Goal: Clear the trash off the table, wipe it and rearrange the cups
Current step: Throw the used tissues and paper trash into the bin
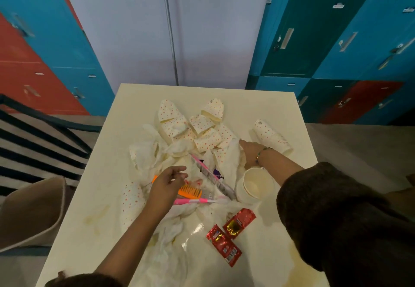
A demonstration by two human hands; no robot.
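Left hand (166,185) hovered over orange comb (190,191) at mid-table (134,98), fingers loosely apart, holding nothing. Right hand (250,153) lay on tissues (233,159) beside crushed dotted cups (197,129) toward far edge; grip could not be told. Stacked cups (271,136) lay tipped near right edge. White cup (256,186) stood upright below right wrist.
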